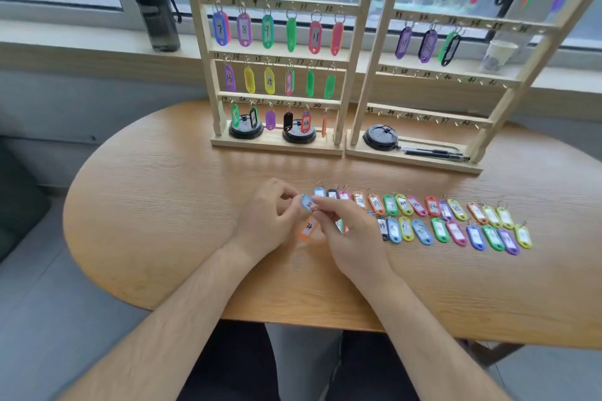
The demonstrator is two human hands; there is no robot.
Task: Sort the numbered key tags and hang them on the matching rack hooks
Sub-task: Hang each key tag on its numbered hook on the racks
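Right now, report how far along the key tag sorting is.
Done: the left rack looks full through hook 24, and the right rack carries its top row plus three tags on the second. In hand: the left hand and right hand pinch a blue tag; an orange tag marked 34 lies just below. Left: two rows of loose tags on the table, and the right rack's lower hooks are bare.
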